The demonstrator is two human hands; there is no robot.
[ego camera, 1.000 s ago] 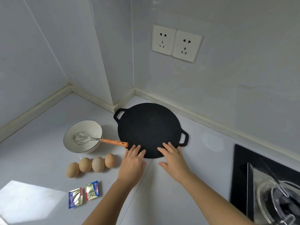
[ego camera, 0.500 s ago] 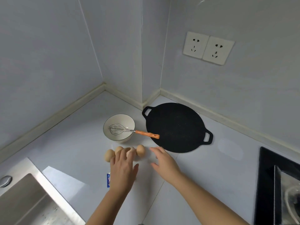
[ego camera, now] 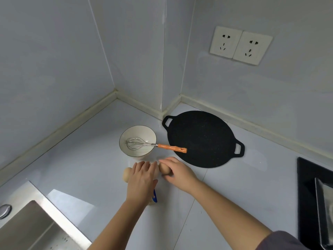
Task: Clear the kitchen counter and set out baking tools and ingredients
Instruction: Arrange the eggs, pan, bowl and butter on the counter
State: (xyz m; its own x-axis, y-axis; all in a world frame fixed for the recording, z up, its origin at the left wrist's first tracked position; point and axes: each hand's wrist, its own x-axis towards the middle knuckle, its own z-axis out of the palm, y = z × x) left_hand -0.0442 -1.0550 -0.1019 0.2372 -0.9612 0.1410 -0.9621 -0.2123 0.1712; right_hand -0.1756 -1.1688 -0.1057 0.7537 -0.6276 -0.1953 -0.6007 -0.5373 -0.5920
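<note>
Egg-arranging seemed in hand: the left hand (ego camera: 142, 179) lay flat, fingers straight, over the eggs (ego camera: 126, 175), while the right hand (ego camera: 178, 172) curled round the end egg (ego camera: 164, 169) beside it. The next move probably called for gentle nudging, lest they roll.

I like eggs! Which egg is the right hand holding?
The egg at the row's right end, nearest the black pan; the right hand curls round it. The other visible egg peeks out beside the left hand.

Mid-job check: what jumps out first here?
The black two-handled griddle pan dominates mid-frame, with the white bowl at its left holding a whisk whose orange handle juts over the pan's edge. In front of the bowl, the right hand curls round an egg while the left hand lies flat beside it, another egg peeking out at its left.
</note>
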